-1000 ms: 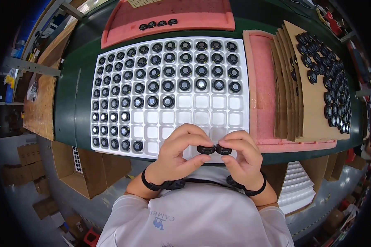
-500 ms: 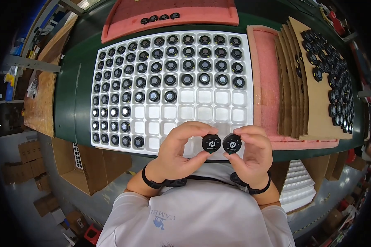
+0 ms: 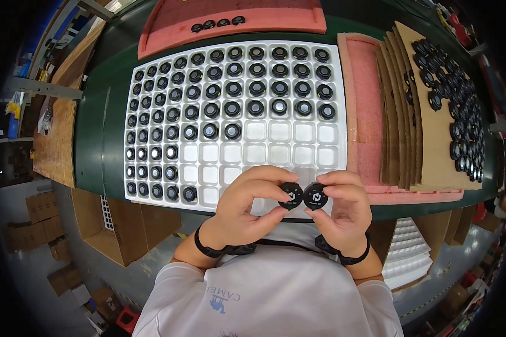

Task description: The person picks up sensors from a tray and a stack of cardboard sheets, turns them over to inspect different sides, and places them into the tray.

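Note:
My left hand [image 3: 252, 197] pinches a round black disc-shaped device [image 3: 290, 196] by its edge, between thumb and fingers. One finger of that hand lies partly across its face. In my right hand [image 3: 346, 205] is a matching black disc [image 3: 316, 197], its face with a pale logo turned up. The two discs are side by side, very close together, above the near edge of a white compartment tray [image 3: 230, 153]. Similar round black devices [image 3: 212, 91] fill the far rows and the left columns of the tray, one per pocket. Pockets toward the near right are bare.
Many more black devices [image 3: 461, 112] lie heaped on stacked cardboard sheets [image 3: 416, 163] at the right, over pink foam [image 3: 365, 106]. Several stand on a pink foam tray [image 3: 275, 22] at the back. Open cardboard boxes [image 3: 98, 238] sit below the green table [image 3: 98, 140].
A finger of my left hand has moved onto the face of its disc. The discs are slightly closer together; both hands otherwise hold nearly the same place.

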A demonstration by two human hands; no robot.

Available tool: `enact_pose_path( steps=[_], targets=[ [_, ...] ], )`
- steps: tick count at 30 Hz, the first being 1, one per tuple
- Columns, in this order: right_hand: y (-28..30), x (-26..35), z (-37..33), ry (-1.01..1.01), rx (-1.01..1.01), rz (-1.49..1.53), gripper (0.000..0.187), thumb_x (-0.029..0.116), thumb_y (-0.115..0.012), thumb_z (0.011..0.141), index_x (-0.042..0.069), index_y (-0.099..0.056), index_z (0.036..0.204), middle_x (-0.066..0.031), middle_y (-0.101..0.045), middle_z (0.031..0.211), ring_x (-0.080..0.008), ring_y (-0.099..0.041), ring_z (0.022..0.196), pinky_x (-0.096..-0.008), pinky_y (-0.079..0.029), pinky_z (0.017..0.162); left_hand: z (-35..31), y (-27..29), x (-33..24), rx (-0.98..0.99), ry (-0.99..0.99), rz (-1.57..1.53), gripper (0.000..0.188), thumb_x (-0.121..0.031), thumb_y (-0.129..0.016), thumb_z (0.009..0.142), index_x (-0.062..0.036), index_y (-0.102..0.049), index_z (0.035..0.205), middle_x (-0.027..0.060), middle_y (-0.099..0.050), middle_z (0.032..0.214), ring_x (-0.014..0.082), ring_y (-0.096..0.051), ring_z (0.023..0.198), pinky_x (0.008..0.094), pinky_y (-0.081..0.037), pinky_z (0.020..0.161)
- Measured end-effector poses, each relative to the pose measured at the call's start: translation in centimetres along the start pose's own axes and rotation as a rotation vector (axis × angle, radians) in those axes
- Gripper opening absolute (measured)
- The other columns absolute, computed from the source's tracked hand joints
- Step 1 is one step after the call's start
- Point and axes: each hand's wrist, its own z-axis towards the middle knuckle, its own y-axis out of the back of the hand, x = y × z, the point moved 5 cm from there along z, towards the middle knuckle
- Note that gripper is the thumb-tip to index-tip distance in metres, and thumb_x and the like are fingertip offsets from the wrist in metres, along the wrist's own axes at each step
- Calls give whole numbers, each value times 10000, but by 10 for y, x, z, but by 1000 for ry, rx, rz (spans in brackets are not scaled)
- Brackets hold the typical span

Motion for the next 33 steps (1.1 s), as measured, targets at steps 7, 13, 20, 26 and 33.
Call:
enact_pose_path(
  steps=[7, 13, 20, 26, 33],
  targets=[
    [2, -2, 0, -4, 14, -1, 348, -36, -743, 766, 6, -552, 1055, -181, -529, 1179, -236, -554, 1052, -326, -490, 870, 3, -1, -2, 39, -5, 23, 308, 57, -721, 763, 1, -589, 1035, 236, -585, 1182, 287, -601, 1083, 363, -492, 901],
    [-1, -12, -4, -173, -60, 213, 354, -27, -732, 787, -9, -563, 1097, -182, -531, 1210, -204, -576, 992, -314, -491, 860, 2, -5, 3, -76, 138, -47, 304, 77, -699, 774, 17, -624, 1062, 216, -562, 1202, 249, -608, 1002, 338, -486, 880],
    [-2, -18, -3, -198, -17, 280, 339, -131, -667, 751, -11, -623, 1065, -168, -567, 1173, -212, -589, 1005, -329, -498, 867, 2, -3, 4, -6, 103, 49, 298, 104, -686, 753, 9, -674, 1035, 183, -555, 1197, 217, -598, 943, 327, -482, 855],
    [-4, -19, -7, -278, 8, 386, 269, -91, -700, 772, -6, -613, 1012, -174, -545, 1201, -187, -585, 952, -299, -499, 823, 0, -2, 5, 27, 147, 67, 301, 115, -676, 741, 11, -672, 1024, 164, -603, 1130, 219, -609, 949, 326, -490, 852],
    [-1, -5, -2, -100, 7, -21, 304, -85, -705, 758, -17, -631, 1045, -183, -568, 1158, -213, -580, 995, -282, -481, 802, -5, -6, 15, 16, 202, -148, 307, 98, -683, 748, 27, -637, 1043, 177, -618, 1128, 233, -600, 1029, 335, -495, 868]
  ],
)
